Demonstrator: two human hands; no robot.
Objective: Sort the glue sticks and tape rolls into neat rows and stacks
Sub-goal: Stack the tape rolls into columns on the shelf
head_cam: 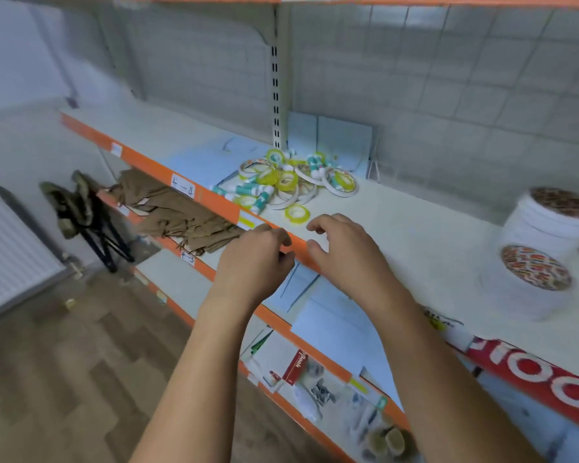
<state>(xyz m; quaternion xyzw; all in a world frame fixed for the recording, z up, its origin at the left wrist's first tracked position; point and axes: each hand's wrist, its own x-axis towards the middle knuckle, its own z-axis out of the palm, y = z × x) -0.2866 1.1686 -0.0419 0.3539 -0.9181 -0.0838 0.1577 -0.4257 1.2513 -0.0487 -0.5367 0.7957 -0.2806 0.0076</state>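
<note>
Glue sticks [252, 192] and tape rolls [296, 219] lie beyond left hand [258, 259], right hand [345, 253].

Bare shelf [398, 222] lies open right of the jumbled pile [281, 182]. One loose tape roll [297, 213] sits before the pile. White tubs [542, 235] bound the right side.

L hand [253, 259], R hand [345, 252] empty by shelf [415, 225]; tape rolls [286, 180], prob. glue sticks [251, 192] heaped.
</note>
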